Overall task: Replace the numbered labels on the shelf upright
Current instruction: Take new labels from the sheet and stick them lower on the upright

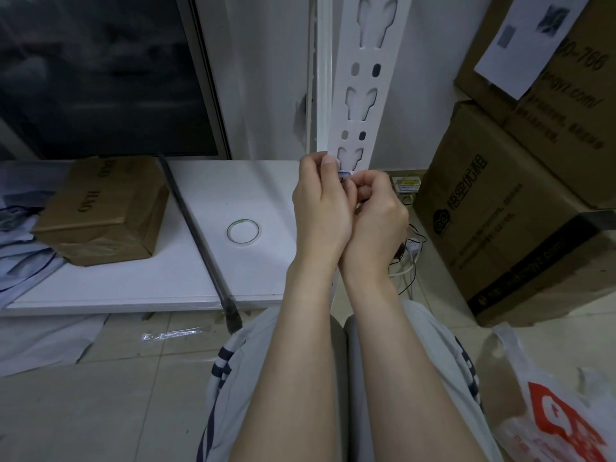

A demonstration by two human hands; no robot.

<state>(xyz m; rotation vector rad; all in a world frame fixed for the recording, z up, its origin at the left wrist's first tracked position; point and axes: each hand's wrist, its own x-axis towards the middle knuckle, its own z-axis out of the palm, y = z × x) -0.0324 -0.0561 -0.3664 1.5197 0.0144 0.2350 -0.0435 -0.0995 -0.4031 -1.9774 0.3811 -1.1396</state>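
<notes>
I am looking down at two bare forearms reaching to a white shelf upright (361, 95), a slotted metal strip that stands against the wall and runs up out of the top edge of view. Both hands meet at its lowest visible slot. My left hand (321, 208) pinches the upright's left edge, fingers closed narrow around it. My right hand (376, 211) is curled tight, fingertips pressed on a small white label (344, 176) with blue marking, which sits on the upright between the two thumbs. I cannot read its number.

As I judge it, the label could go on crooked or crease if the fingers slip, and it could lap over a slot if set too high.

On the white board (186, 288) to the left, a tape roll (243, 231) lies near the right edge; a closed brown box (103, 211) sits at the left edge, contents hidden. Stacked cartons (500, 208) on the right are shut. A plastic bag (553, 418) slumps at the lower right corner, its inside unseen.
</notes>
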